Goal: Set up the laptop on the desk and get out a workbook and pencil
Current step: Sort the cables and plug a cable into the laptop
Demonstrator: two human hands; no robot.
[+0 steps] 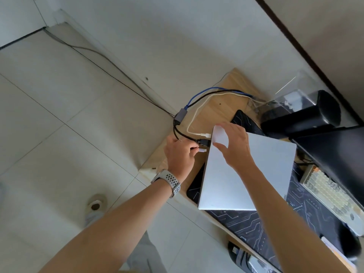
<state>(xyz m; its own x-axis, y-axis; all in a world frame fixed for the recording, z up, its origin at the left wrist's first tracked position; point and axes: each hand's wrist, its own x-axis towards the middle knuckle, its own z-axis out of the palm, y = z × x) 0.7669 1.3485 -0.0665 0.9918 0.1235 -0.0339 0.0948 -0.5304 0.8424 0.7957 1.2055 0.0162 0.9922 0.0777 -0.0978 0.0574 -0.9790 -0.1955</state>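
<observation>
A closed silver laptop [250, 174] lies on a dark patterned desk mat [248, 227] on the wooden desk [218, 109]. My right hand [234, 144] rests spread on the laptop's far left corner, fingers straight. My left hand [180, 154], with a watch on the wrist, pinches a small white cable plug [201, 150] just beside the laptop's left edge. A black plug [203, 142] and a white plug [204, 134] sit at that same edge. No workbook or pencil is in view.
A grey adapter hub [180, 114] with blue, black and white cables hangs off the desk's left end. A monitor [338, 154], a black cylinder [307, 115] and a beige keyboard [331, 198] stand to the right. A tiled floor lies to the left.
</observation>
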